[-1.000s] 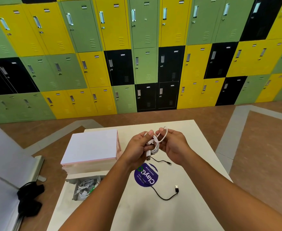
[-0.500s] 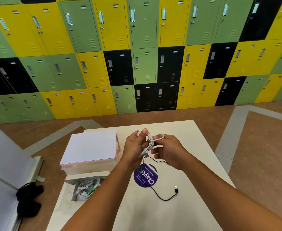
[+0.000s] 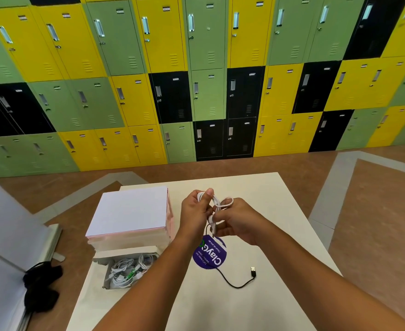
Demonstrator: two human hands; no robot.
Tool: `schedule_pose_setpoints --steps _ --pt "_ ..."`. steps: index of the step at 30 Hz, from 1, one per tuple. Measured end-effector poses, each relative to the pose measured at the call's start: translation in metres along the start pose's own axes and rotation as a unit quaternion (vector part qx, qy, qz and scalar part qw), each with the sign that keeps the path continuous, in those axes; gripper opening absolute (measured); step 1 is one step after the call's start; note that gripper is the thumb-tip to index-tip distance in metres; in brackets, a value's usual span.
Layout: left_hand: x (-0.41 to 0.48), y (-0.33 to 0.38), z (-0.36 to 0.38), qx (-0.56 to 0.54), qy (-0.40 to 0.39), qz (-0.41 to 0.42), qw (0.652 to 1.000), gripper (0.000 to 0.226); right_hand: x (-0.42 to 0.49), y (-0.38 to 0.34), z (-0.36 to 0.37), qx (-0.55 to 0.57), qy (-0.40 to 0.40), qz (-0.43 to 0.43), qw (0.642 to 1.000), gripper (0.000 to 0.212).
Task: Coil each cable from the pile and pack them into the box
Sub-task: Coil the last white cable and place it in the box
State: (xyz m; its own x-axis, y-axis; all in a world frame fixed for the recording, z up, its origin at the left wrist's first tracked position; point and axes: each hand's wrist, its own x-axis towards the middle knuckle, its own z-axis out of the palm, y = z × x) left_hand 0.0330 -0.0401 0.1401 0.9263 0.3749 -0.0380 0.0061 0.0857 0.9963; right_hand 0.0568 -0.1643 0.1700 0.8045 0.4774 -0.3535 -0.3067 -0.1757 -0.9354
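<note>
Both my hands hold one white cable (image 3: 220,202) above the middle of the white table (image 3: 280,230). My left hand (image 3: 196,212) pinches its looped part at the top. My right hand (image 3: 238,220) grips the loops from the right, and a plug end hangs down between the hands. A black cable (image 3: 235,281) lies loose on the table below, its USB plug to the right. The open white box (image 3: 127,269) at the table's near left holds several coiled white cables.
A pink-edged box with a white lid (image 3: 131,211) stands behind the open box. A round purple sticker (image 3: 210,255) lies under my hands. A black object (image 3: 41,286) rests on the floor at left beside a grey panel. Lockers line the far wall.
The white cable has gone from a tight bundle to looser loops held higher, with my left thumb raised on top. The view shifted slightly down.
</note>
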Motion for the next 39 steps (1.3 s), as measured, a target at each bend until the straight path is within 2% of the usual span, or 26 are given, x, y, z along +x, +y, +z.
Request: schedule_pose_setpoints --steps 3,6,8,10,14,17,19,22,25,28,31,34,39 --pt "-0.001 -0.003 0.001 0.031 0.018 0.006 0.999 0.027 -0.002 0.003 -0.003 -0.045 0.007 0.037 0.998 0.026" --pt "0.005 0.004 -0.004 -0.005 0.04 0.011 0.999 0.028 -0.011 0.01 -0.006 -0.148 -0.084 0.101 0.98 0.04" --pt "0.012 0.009 -0.009 -0.003 0.052 0.01 0.999 0.027 -0.015 0.015 -0.006 -0.195 -0.146 0.111 0.963 0.03" --pt "0.015 0.009 -0.01 -0.008 0.053 0.008 0.999 0.026 -0.016 0.017 -0.007 -0.218 -0.174 0.105 0.955 0.023" --pt "0.011 0.006 -0.004 -0.044 0.043 -0.008 0.998 0.027 -0.014 0.015 -0.009 -0.273 -0.187 0.104 0.938 0.023" --pt "0.007 0.008 0.001 -0.054 0.036 -0.009 0.998 0.026 -0.01 0.018 -0.016 -0.322 -0.163 0.077 0.93 0.025" --pt "0.006 0.01 0.001 -0.046 0.038 0.001 0.998 0.025 -0.009 0.017 -0.021 -0.303 -0.161 0.053 0.938 0.034" --pt "0.003 0.013 0.002 -0.034 0.039 0.022 0.998 0.026 -0.01 0.008 -0.023 -0.19 -0.17 0.036 0.966 0.044" --pt "0.002 0.013 0.004 -0.025 0.033 0.034 0.999 0.028 -0.011 0.002 -0.015 -0.109 -0.111 0.003 0.988 0.036" --pt "0.001 0.015 0.008 -0.018 0.034 0.032 0.999 0.029 -0.01 0.004 -0.005 -0.038 -0.042 -0.013 0.998 0.039" --pt "0.001 0.014 0.01 -0.026 0.05 0.031 0.998 0.029 -0.009 0.007 0.003 0.022 -0.008 -0.037 0.999 0.025" --pt "0.001 0.013 0.009 -0.055 0.059 0.006 0.997 0.03 -0.005 0.01 0.009 -0.003 0.036 -0.066 0.997 0.022" --pt "-0.003 0.019 0.011 -0.193 0.058 -0.068 0.977 0.028 -0.001 0.016 0.014 -0.093 0.112 -0.11 0.983 0.021"
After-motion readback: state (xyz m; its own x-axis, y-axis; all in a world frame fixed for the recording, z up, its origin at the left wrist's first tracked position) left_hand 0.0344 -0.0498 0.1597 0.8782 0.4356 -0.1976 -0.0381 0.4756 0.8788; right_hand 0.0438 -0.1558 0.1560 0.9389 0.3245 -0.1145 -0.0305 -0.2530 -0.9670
